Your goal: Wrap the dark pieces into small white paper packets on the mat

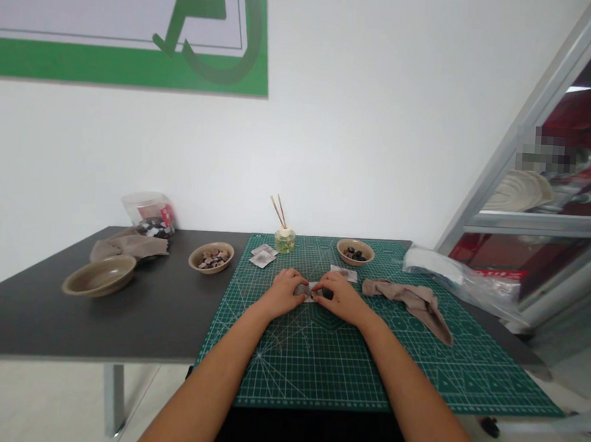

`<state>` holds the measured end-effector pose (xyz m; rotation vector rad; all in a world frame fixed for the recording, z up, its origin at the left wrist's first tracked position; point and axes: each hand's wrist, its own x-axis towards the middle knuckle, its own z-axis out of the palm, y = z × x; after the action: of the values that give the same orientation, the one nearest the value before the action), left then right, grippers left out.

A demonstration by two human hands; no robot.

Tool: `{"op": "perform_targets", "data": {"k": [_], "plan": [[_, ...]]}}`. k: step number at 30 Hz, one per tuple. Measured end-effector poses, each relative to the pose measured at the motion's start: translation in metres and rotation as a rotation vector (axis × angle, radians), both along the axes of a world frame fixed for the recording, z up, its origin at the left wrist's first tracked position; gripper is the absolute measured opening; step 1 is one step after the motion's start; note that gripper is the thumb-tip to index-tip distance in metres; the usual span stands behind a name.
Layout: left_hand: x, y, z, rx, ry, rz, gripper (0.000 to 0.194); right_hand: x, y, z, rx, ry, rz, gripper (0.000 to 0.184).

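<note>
My left hand [287, 294] rests on the green cutting mat [316, 369], its fingers curled around a small grey, stone-like piece [301, 289]. Facing it, my right hand [339, 297] has thumb and fingers bent together beside a small dark piece [327, 293]. The two sets of fingertips almost meet over a small pale printed square [311, 298], partly covered by them. What exactly the right fingertips pinch is too small to make out. Just behind the right hand lies another printed square [345, 273]. A brown cloth [411, 298] lies crumpled to its right.
Behind the hands stand a bowl of dark stones [355, 253] and a reed diffuser [285, 240], with printed squares [263, 255] nearby. Leftward are a bowl of brownish pieces [212, 258], a tan bowl [100, 277], another cloth [130, 245] and a clear jar [149, 213]. A plastic bag [462, 278] lies right.
</note>
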<state>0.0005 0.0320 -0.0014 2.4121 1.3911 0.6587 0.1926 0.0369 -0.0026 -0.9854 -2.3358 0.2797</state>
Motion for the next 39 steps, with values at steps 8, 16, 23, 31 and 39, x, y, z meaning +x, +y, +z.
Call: {"op": "perform_targets", "data": {"k": [8, 16, 23, 31, 39], "plan": [[-0.0006, 0.0003, -0.0004, -0.002, -0.007, 0.005, 0.026, 0.0024, 0.0039, -0.0034, 0.052, -0.027, -0.201, 0.002], [0.0, 0.0008, -0.001, 0.005, 0.006, 0.01, 0.025, -0.0038, 0.002, -0.0016, 0.052, -0.031, -0.058, 0.009], [0.0, -0.0011, 0.0019, 0.001, 0.015, 0.01, 0.026, 0.0011, 0.0011, -0.0021, 0.044, -0.02, -0.094, 0.003], [-0.0011, 0.0002, 0.0002, 0.005, 0.006, -0.004, 0.026, 0.0014, 0.0037, -0.0033, 0.079, -0.032, -0.238, 0.0], [-0.0012, 0.0004, 0.0011, -0.006, 0.003, -0.008, 0.026, -0.005, -0.0024, 0.002, 0.065, -0.045, -0.046, 0.009]]}}
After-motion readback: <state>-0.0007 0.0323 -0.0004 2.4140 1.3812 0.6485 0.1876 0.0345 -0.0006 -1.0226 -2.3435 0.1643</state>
